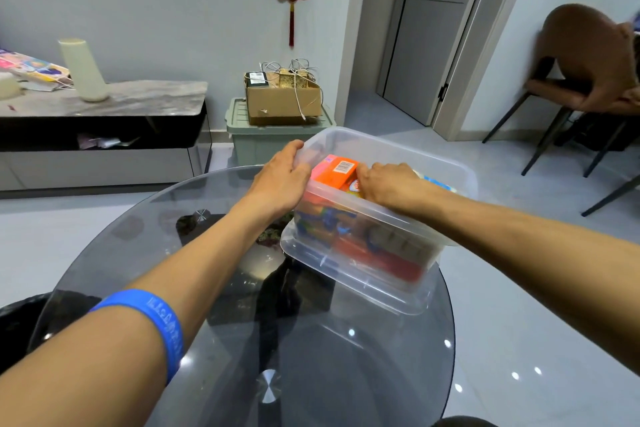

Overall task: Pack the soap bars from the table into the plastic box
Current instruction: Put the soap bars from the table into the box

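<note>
Wristband (157, 326) arm's left hand (282, 177) grips plastic box (360, 253); right hand (388, 184) on soap bar (337, 172).

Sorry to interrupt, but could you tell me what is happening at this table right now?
A person is packing boxed soap bars into a clear plastic box that sits on a round glass table. The left hand grips the box's left rim, steadying it. The right hand reaches inside, fingers against an orange soap bar at the top of the pile. Several more colourful bars are visible through the box wall. No loose bars show on the glass in this view.
</note>
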